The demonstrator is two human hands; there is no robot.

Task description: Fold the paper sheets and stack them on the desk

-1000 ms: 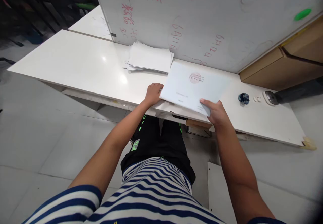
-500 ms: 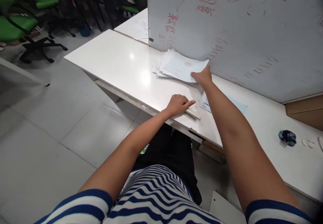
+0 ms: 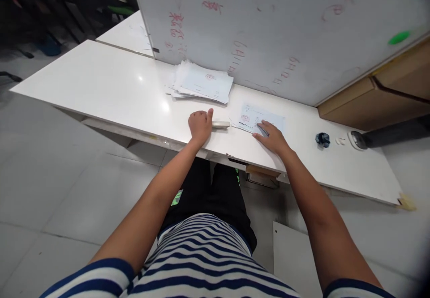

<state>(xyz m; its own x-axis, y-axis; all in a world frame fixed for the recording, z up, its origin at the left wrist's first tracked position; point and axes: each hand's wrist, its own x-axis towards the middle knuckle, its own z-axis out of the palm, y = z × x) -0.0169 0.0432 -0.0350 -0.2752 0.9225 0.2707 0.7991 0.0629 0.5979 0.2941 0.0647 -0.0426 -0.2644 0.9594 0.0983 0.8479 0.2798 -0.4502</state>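
A printed sheet [image 3: 260,118] lies flat on the desk [image 3: 101,83], near its front edge. The right hand [image 3: 272,137] rests on the sheet's near corner, fingers spread and grasping nothing. The sheet is judged light, limp and easily creased, best pressed flat or pinched at a free edge. The left hand [image 3: 199,125] lies loosely curled on the desk, touching a pale stamp-like bar [image 3: 220,124]. Behind is a paper stack [image 3: 201,82] against a whiteboard [image 3: 268,20]. Well to the right lie a dark clip [image 3: 323,139] and a mouse [image 3: 358,140]. Nothing blocks the sheet.
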